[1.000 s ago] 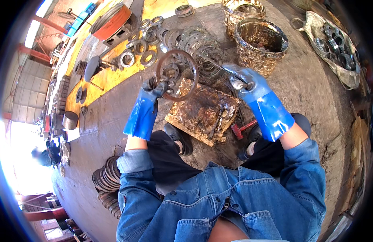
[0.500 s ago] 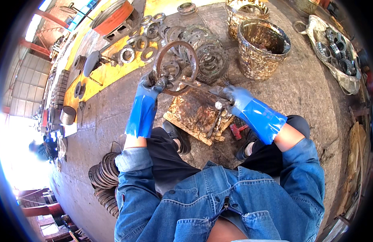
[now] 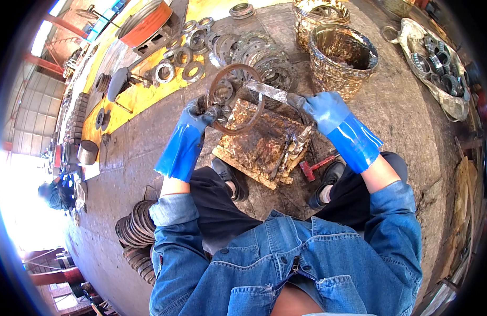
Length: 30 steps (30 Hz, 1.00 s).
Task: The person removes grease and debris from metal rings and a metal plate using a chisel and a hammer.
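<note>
Clasps a brown ring (image 3: 239,130) in the gloved left hand (image 3: 199,114) and clamps a flat blade (image 3: 268,91) in the right hand (image 3: 322,111), above a grimy slab (image 3: 262,141).

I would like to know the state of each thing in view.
Brown ring: raised, held by its rim
Flat blade: held, overlapping ring, contact unclear
Left hand: gloved, closed on ring
Right hand: gloved, closed on blade
Red hammer: lying down, unheld
Nearer bucket: upright, open, stained
Stained block: lying flat
White sack: spread open, loaded
</note>
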{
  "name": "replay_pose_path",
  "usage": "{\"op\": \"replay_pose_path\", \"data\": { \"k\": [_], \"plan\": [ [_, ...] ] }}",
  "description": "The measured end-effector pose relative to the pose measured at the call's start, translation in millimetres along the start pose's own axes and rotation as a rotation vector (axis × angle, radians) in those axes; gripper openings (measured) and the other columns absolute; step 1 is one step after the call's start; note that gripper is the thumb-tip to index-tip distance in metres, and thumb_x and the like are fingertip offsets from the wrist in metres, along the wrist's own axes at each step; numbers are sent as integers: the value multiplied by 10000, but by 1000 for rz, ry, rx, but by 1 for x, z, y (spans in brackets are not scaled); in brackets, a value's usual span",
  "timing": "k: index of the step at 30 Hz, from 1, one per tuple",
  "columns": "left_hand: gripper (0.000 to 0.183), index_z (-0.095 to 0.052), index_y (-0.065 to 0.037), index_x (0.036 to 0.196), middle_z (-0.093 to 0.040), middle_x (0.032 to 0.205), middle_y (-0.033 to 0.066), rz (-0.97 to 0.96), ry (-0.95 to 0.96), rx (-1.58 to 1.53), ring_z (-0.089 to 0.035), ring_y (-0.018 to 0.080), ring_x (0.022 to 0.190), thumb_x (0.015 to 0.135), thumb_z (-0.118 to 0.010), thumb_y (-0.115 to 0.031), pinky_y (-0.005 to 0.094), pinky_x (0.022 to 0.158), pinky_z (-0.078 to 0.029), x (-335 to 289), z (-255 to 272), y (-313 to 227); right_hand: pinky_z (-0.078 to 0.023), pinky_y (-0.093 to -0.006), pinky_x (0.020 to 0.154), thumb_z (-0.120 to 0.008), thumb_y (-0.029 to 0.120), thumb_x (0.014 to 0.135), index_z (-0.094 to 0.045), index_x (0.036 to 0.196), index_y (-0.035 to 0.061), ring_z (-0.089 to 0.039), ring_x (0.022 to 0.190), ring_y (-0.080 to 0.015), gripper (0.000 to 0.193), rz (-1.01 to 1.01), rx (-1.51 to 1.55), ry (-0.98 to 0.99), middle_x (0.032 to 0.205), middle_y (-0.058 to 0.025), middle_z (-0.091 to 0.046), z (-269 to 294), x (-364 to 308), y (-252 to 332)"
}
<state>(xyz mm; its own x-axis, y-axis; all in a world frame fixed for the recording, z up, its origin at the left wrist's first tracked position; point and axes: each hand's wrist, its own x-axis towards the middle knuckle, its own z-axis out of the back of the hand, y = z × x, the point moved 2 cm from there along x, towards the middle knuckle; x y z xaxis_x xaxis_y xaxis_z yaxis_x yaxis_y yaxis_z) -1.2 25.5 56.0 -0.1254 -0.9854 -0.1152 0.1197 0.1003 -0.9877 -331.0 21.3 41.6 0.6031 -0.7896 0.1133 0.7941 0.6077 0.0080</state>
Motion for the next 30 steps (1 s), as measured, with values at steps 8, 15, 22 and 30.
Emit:
{"op": "replay_pose_path", "data": {
  "k": [8,15,22,30],
  "plan": [
    [233,-628,24,1071,-682,966,121,-21,-126,43,-660,201,812,881,-633,-110,349,706,-545,16,18,21,-506,-424,574,-592,82,806,-551,1267,161,-635,691,-287,470,101,119,-234,856,-124,-638,25,-13,-2],
    [152,-634,3,1011,-695,869,110,68,-205,267,-641,159,740,873,-620,-59,296,624,-497,35,30,44,-528,-230,699,-595,112,909,-582,1203,-28,-633,902,-150,326,-653,1664,-595,1076,-130,-659,-42,-11,-41],
    [161,-645,3,995,-696,876,76,1,-127,653,-575,110,712,847,-585,19,254,617,-450,43,16,53,-466,-262,382,-426,298,959,-605,972,52,-550,451,-190,304,-1280,2434,-1095,730,-117,-670,-110,-21,-157],
    [308,-633,-101,1110,-656,1041,173,-8,-85,1047,-634,317,985,804,-647,-130,371,804,-492,24,1,10,-425,-279,377,-450,304,931,-553,886,25,-517,431,-201,301,-1481,2550,-1053,663,-114,-621,-101,-70,-105]
  ]
}}
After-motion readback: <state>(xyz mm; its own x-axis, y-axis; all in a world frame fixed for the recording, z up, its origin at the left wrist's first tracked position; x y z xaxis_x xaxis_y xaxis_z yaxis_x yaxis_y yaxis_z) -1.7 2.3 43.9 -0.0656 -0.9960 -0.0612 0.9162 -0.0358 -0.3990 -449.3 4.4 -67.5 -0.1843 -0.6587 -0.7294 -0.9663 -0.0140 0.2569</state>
